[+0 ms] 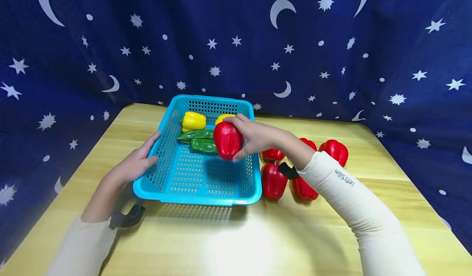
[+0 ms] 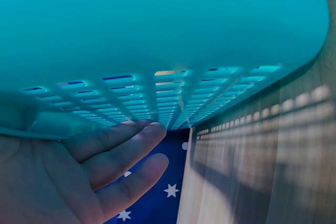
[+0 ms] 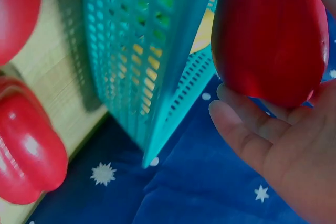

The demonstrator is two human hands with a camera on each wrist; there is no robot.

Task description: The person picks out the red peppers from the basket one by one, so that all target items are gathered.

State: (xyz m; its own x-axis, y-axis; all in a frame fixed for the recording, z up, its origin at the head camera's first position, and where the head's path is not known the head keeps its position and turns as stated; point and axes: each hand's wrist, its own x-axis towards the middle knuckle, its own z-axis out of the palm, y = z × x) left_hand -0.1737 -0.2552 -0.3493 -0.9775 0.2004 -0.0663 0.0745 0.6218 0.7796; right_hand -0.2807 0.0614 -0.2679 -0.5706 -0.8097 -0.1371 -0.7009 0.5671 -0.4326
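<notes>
My right hand (image 1: 252, 134) grips a red bell pepper (image 1: 228, 141) over the right half of a blue perforated plastic basket (image 1: 197, 200). In the right wrist view that pepper (image 3: 270, 40) sits between the thumb and the fingers, beside the basket's wall. Against the basket's left rim rests my left hand (image 1: 134, 165), its fingers fairly straight. The left wrist view shows three of those fingers (image 2: 128, 158) stretched out below the rim, along the slotted wall. Inside the basket lie two yellow bell peppers (image 1: 194, 121) and two long green peppers (image 1: 203, 145); the held pepper partly covers some of them.
Several red bell peppers (image 1: 273, 182) lie on the wooden table (image 1: 177, 243) right of the basket, partly hidden under my right forearm. A dark blue curtain (image 1: 236, 63) with moons and stars hangs behind and beside the table.
</notes>
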